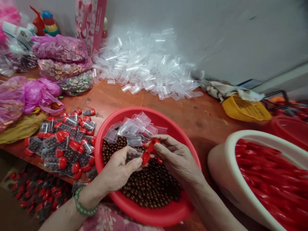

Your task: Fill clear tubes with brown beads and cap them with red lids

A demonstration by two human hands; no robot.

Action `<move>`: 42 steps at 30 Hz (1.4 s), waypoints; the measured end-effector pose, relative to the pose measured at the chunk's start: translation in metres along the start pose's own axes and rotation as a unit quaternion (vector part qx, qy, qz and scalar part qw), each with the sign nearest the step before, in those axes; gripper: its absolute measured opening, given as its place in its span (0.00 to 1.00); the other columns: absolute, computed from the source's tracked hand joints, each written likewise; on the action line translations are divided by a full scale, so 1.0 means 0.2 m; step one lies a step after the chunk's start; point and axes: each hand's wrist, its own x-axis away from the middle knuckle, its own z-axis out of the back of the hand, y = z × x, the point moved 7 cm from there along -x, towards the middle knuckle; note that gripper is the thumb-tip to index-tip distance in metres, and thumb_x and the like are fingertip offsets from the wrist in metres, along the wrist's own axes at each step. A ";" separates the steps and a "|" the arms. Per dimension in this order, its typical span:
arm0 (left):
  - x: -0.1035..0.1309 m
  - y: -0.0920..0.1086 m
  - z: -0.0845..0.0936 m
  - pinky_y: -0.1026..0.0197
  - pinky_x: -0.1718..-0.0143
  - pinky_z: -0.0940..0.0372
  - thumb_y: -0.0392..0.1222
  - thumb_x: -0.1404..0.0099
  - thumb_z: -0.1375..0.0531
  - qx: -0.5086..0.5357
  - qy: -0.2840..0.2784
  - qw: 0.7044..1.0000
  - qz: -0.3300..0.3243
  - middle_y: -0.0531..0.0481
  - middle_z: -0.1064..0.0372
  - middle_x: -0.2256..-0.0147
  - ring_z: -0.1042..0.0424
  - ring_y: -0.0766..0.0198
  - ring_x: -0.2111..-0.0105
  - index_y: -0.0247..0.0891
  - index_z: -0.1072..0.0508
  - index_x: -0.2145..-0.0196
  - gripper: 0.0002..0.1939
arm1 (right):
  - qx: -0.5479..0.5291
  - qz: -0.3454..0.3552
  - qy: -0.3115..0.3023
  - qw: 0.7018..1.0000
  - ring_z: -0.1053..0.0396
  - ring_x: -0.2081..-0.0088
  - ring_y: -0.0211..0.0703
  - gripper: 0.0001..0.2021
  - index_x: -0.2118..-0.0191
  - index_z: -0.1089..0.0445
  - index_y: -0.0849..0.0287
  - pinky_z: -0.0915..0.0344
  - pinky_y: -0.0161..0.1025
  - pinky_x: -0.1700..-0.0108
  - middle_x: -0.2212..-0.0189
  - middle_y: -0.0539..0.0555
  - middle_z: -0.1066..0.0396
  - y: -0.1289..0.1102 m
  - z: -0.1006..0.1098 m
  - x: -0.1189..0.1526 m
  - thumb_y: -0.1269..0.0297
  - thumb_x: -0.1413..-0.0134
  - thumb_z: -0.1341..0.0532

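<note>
Fingers [134, 164] of your left hand [115, 170] close around a clear tube [133, 155] that looks full of dark balls, and its red end [145, 158] sticks out toward 3 o'clock. You seem to grip the tube's side so that this end is free. Your right hand [176, 157] pinches a red cap [152, 146] between thumb and finger, at 1 o'clock from that red end. I cannot tell whether the two red bits are joined.

Both hands are over the red tub [149, 218], maybe so that any ball that slips drops back in. Loose brown balls [149, 187] lie inside, and the tub's round side likely stops them rolling off. At 11 o'clock in the tub, empty tubes [134, 126] lie within easy reach. A bigger heap of see-through tubes [149, 67] sits at 12 o'clock on the bench [207, 118].

At 3 o'clock, the white tub [218, 160] holds red pieces [267, 179], handy for your right hand. At 9 o'clock, a pile of filled tubes [57, 138] lies apart from the empty ones, perhaps so the two kinds do not mix.
</note>
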 end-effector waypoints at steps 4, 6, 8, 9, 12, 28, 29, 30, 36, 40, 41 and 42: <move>0.00 -0.02 0.00 0.56 0.51 0.34 0.54 0.48 0.31 0.108 0.020 0.994 0.010 0.53 0.32 0.64 0.25 0.62 0.60 0.35 0.32 0.65 0.23 | -0.005 0.047 0.042 0.998 0.24 0.68 0.38 0.10 0.61 0.26 0.53 0.28 0.32 0.66 0.69 0.50 0.22 -0.05 0.03 0.04 0.59 0.51 0.32; 0.00 -0.03 0.03 0.58 0.53 0.34 0.54 0.50 0.30 0.127 0.043 0.991 0.000 0.52 0.31 0.65 0.26 0.64 0.61 0.35 0.31 0.65 0.24 | 0.067 0.111 0.046 0.991 0.24 0.67 0.38 0.09 0.61 0.25 0.52 0.28 0.32 0.64 0.68 0.50 0.21 -0.09 0.05 0.07 0.62 0.51 0.32; 0.00 -0.03 0.05 0.59 0.55 0.33 0.54 0.50 0.30 0.137 0.064 0.988 -0.004 0.52 0.30 0.64 0.28 0.66 0.62 0.35 0.31 0.65 0.23 | 0.165 0.180 0.017 0.970 0.23 0.67 0.39 0.09 0.60 0.24 0.52 0.27 0.33 0.63 0.67 0.50 0.21 -0.14 0.04 0.09 0.66 0.51 0.32; 0.00 -0.04 0.06 0.60 0.55 0.33 0.54 0.50 0.30 0.142 0.068 0.988 -0.004 0.51 0.30 0.64 0.29 0.66 0.62 0.35 0.31 0.65 0.23 | 0.212 0.210 -0.010 0.954 0.23 0.67 0.40 0.10 0.59 0.24 0.53 0.27 0.33 0.63 0.66 0.51 0.21 -0.16 0.02 0.11 0.67 0.50 0.33; 0.00 -0.04 0.06 0.60 0.54 0.34 0.54 0.49 0.31 0.141 0.056 0.988 -0.005 0.51 0.29 0.64 0.29 0.66 0.62 0.35 0.31 0.65 0.23 | 0.320 0.263 -0.112 0.903 0.23 0.63 0.41 0.13 0.53 0.28 0.54 0.27 0.34 0.59 0.62 0.53 0.21 -0.19 -0.08 0.14 0.70 0.44 0.38; 0.01 0.00 0.07 0.56 0.45 0.38 0.46 0.35 0.40 -0.093 0.036 0.995 -0.016 0.45 0.28 0.52 0.30 0.59 0.51 0.38 0.29 0.57 0.12 | 0.120 0.118 -0.020 0.986 0.31 0.72 0.36 0.09 0.67 0.36 0.57 0.31 0.35 0.68 0.72 0.48 0.30 -0.10 0.00 0.06 0.59 0.44 0.38; 0.01 0.00 0.05 0.56 0.47 0.37 0.45 0.35 0.41 -0.115 0.021 0.993 -0.015 0.45 0.27 0.55 0.29 0.59 0.53 0.37 0.30 0.57 0.11 | 0.085 0.112 -0.003 0.990 0.30 0.72 0.36 0.09 0.66 0.37 0.57 0.31 0.36 0.68 0.72 0.48 0.30 -0.10 0.01 0.06 0.58 0.43 0.39; 0.01 0.00 0.03 0.57 0.49 0.36 0.44 0.34 0.42 -0.128 0.003 0.992 -0.012 0.45 0.27 0.57 0.28 0.60 0.56 0.36 0.30 0.58 0.10 | 0.044 0.105 0.013 0.993 0.29 0.72 0.36 0.09 0.66 0.37 0.57 0.30 0.36 0.68 0.71 0.48 0.29 -0.10 0.01 0.05 0.57 0.43 0.39; 0.04 -0.02 -0.06 0.61 0.57 0.38 0.40 0.34 0.45 -0.141 -0.076 0.987 -0.008 0.49 0.31 0.66 0.32 0.65 0.64 0.34 0.32 0.58 0.08 | -0.173 0.039 0.051 0.983 0.28 0.70 0.35 0.10 0.72 0.31 0.56 0.29 0.33 0.66 0.71 0.48 0.25 -0.10 -0.08 0.08 0.64 0.57 0.29; 0.04 -0.02 -0.06 0.63 0.61 0.39 0.38 0.34 0.45 -0.111 -0.080 0.990 -0.029 0.52 0.36 0.67 0.37 0.66 0.66 0.35 0.31 0.57 0.09 | -0.133 0.065 0.051 0.988 0.27 0.70 0.37 0.07 0.73 0.29 0.56 0.29 0.34 0.66 0.72 0.49 0.25 -0.12 -0.14 0.12 0.65 0.55 0.30; 0.04 -0.01 -0.07 0.63 0.62 0.39 0.37 0.35 0.45 -0.105 -0.084 0.990 -0.034 0.52 0.37 0.68 0.38 0.67 0.67 0.36 0.31 0.56 0.10 | -0.108 0.078 0.056 0.990 0.27 0.70 0.37 0.07 0.73 0.29 0.56 0.28 0.34 0.66 0.73 0.49 0.25 -0.12 -0.15 0.13 0.65 0.55 0.30; 0.04 -0.01 -0.07 0.64 0.63 0.40 0.37 0.35 0.45 -0.100 -0.087 0.991 -0.036 0.53 0.38 0.68 0.38 0.67 0.68 0.36 0.31 0.56 0.10 | -0.082 0.090 0.063 0.991 0.27 0.69 0.37 0.06 0.73 0.28 0.55 0.29 0.34 0.65 0.73 0.49 0.25 -0.13 -0.15 0.14 0.66 0.55 0.30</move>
